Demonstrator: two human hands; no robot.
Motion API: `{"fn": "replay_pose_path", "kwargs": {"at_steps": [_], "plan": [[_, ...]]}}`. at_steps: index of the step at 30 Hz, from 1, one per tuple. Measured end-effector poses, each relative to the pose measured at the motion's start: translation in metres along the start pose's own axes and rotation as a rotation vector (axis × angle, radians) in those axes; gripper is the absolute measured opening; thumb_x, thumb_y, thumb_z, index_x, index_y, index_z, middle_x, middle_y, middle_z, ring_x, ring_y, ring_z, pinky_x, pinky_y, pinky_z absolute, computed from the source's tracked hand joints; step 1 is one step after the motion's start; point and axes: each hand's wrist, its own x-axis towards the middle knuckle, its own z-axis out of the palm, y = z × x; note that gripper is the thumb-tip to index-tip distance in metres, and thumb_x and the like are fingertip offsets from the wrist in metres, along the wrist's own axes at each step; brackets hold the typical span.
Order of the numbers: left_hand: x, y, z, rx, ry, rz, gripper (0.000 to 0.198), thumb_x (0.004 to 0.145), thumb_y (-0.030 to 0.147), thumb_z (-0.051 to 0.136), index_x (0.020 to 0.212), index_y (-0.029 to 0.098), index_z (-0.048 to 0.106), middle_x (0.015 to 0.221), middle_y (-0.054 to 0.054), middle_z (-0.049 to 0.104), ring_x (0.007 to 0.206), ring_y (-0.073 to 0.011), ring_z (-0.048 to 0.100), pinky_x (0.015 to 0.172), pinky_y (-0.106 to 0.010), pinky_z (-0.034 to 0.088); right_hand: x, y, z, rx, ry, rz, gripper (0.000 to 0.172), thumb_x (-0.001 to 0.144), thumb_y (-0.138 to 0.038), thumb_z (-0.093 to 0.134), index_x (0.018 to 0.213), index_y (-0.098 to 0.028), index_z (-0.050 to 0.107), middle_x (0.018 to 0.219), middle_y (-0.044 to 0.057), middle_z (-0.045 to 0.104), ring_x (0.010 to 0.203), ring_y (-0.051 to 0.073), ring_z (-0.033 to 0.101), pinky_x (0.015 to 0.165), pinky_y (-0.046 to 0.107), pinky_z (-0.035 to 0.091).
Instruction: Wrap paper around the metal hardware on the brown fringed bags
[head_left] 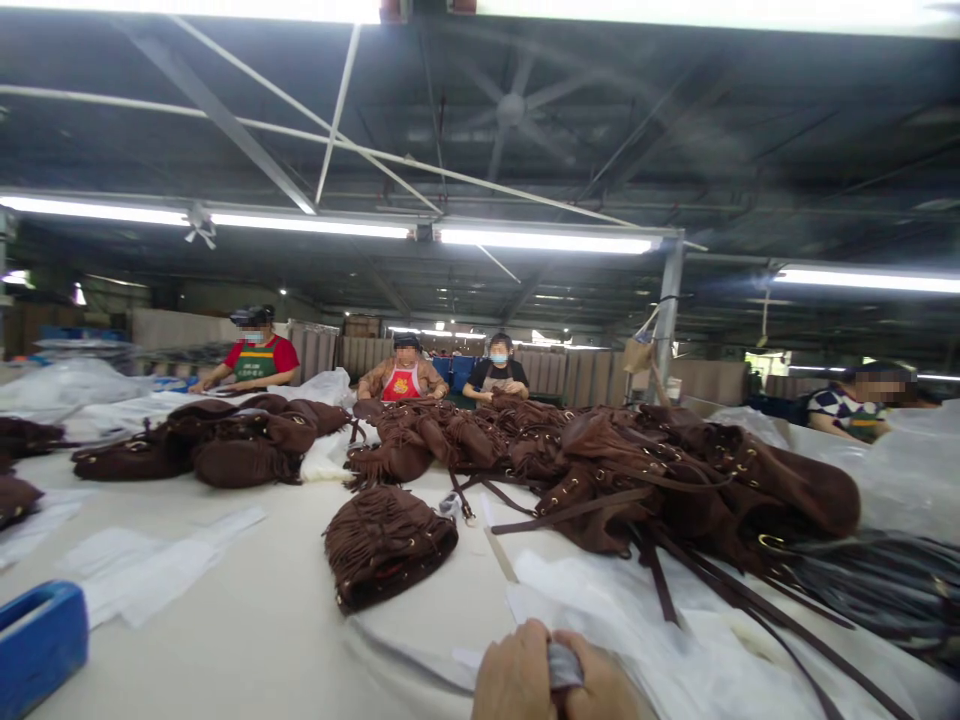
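Observation:
At the bottom edge of the view my left hand and my right hand are close together. Their fingers are closed round a small grey wrapped piece, whose lower part is hidden by the hands. A narrow grey strip lies on the table to the left of my hands. Beyond them a fringed dark brown bag rests on its side, with metal eyelets along its opening. White tissue sheets lie just past my right hand.
A long heap of brown bags with straps spans the white table. A blue tape dispenser-like block stands at left. Clear plastic and dark wrapped straps are at right. Several people, including one in a red apron, sit beyond.

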Motion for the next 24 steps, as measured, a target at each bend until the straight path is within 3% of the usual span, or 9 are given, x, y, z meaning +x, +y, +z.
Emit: {"fn": "replay_pose_path", "kwargs": {"at_steps": [3, 7, 9, 12, 15, 19, 22, 24], "plan": [[-0.007, -0.002, 0.005, -0.025, -0.007, 0.002, 0.032, 0.089, 0.010, 0.035, 0.116, 0.014, 0.052, 0.111, -0.013, 0.062, 0.105, -0.0246, 0.058, 0.091, -0.035, 0.045, -0.008, -0.014, 0.005, -0.024, -0.011, 0.018, 0.038, 0.084, -0.019, 0.037, 0.112, -0.015, 0.063, 0.100, 0.014, 0.073, 0.092, 0.025, 0.069, 0.076, 0.028, 0.050], [-0.012, 0.001, -0.001, 0.135, -0.076, 0.152, 0.041, 0.088, 0.004, 0.033, 0.125, 0.013, 0.048, 0.121, -0.015, 0.058, 0.110, -0.0277, 0.054, 0.097, -0.040, 0.041, -0.019, -0.032, 0.002, -0.259, 0.042, -0.014, 0.048, 0.083, -0.010, 0.042, 0.131, -0.009, 0.048, 0.101, 0.020, 0.072, 0.089, 0.027, 0.069, 0.074, 0.032, 0.048], [-0.013, 0.002, -0.007, 0.101, -0.047, 0.178, 0.037, 0.087, 0.006, 0.037, 0.120, 0.014, 0.051, 0.117, -0.013, 0.060, 0.107, -0.0269, 0.056, 0.095, -0.038, 0.042, -0.021, -0.042, -0.007, -0.275, 0.025, -0.035, 0.037, 0.084, -0.009, 0.042, 0.118, -0.011, 0.057, 0.092, 0.016, 0.073, 0.084, 0.025, 0.069, 0.071, 0.029, 0.046], [-0.011, -0.004, -0.009, 0.040, 0.010, 0.097, 0.028, 0.083, 0.005, 0.040, 0.105, 0.015, 0.054, 0.106, -0.012, 0.064, 0.100, -0.0279, 0.058, 0.089, -0.040, 0.042, -0.020, -0.051, -0.016, -0.316, -0.004, 0.010, 0.024, 0.082, -0.005, 0.042, 0.088, -0.016, 0.063, 0.082, 0.011, 0.072, 0.081, 0.022, 0.067, 0.067, 0.026, 0.041], [-0.008, -0.012, 0.004, -0.020, 0.031, 0.032, 0.023, 0.079, 0.004, 0.041, 0.094, 0.017, 0.052, 0.097, -0.009, 0.065, 0.095, -0.0246, 0.059, 0.083, -0.035, 0.043, -0.017, -0.050, -0.012, -0.358, -0.008, 0.104, 0.024, 0.078, -0.002, 0.043, 0.082, -0.016, 0.062, 0.079, 0.011, 0.071, 0.081, 0.022, 0.067, 0.065, 0.026, 0.039], [-0.004, -0.018, 0.027, -0.151, 0.067, -0.029, 0.021, 0.082, 0.004, 0.035, 0.094, 0.018, 0.047, 0.093, -0.006, 0.065, 0.086, -0.0153, 0.059, 0.074, -0.024, 0.044, -0.015, -0.041, -0.001, -0.311, 0.025, 0.147, 0.024, 0.083, -0.006, 0.041, 0.088, -0.014, 0.063, 0.080, 0.011, 0.071, 0.081, 0.021, 0.067, 0.065, 0.025, 0.041], [-0.004, -0.019, 0.035, -0.205, 0.065, 0.007, 0.023, 0.088, 0.009, 0.030, 0.100, 0.016, 0.048, 0.100, -0.009, 0.064, 0.091, -0.0165, 0.059, 0.081, -0.026, 0.045, -0.017, -0.035, 0.004, -0.267, 0.044, 0.125, 0.029, 0.087, -0.008, 0.037, 0.094, -0.014, 0.064, 0.085, 0.010, 0.072, 0.080, 0.019, 0.067, 0.067, 0.024, 0.044], [-0.003, -0.018, 0.031, -0.124, 0.024, 0.093, 0.027, 0.089, 0.010, 0.031, 0.109, 0.013, 0.049, 0.110, -0.013, 0.062, 0.101, -0.0198, 0.057, 0.091, -0.030, 0.044, -0.017, -0.032, 0.005, -0.308, 0.061, 0.056, 0.036, 0.085, -0.006, 0.038, 0.112, -0.011, 0.061, 0.097, 0.013, 0.072, 0.086, 0.020, 0.068, 0.071, 0.025, 0.046]]}}
